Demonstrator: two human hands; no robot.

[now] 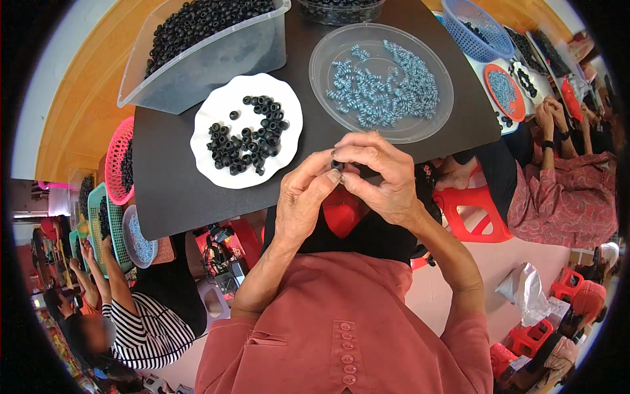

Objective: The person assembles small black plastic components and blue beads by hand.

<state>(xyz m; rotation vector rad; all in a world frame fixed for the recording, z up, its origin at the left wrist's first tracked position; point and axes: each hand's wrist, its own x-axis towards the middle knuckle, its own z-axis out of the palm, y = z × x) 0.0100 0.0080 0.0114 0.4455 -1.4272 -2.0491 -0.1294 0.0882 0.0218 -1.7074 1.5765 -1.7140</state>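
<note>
Just in front of the table's near edge, my two hands meet fingertip to fingertip. My left hand (300, 197) pinches a small black ring-like part (336, 165) between thumb and fingers. Closed beside it, my right hand (384, 176) has its thumb and fingertips at the same part; anything else in its pinch is hidden. Left of them is a white scalloped plate (213, 108) with several loose black parts (252, 146). Beyond my right hand, a clear round tray (323, 69) carries many small metallic-blue coil springs (413, 75).
A large clear bin (230, 72) full of black parts stands at the far left of the dark table (170, 203). Behind the tray is another clear container (341, 13). People sit at both sides among baskets, including a pink one (118, 161), and a red stool (469, 210).
</note>
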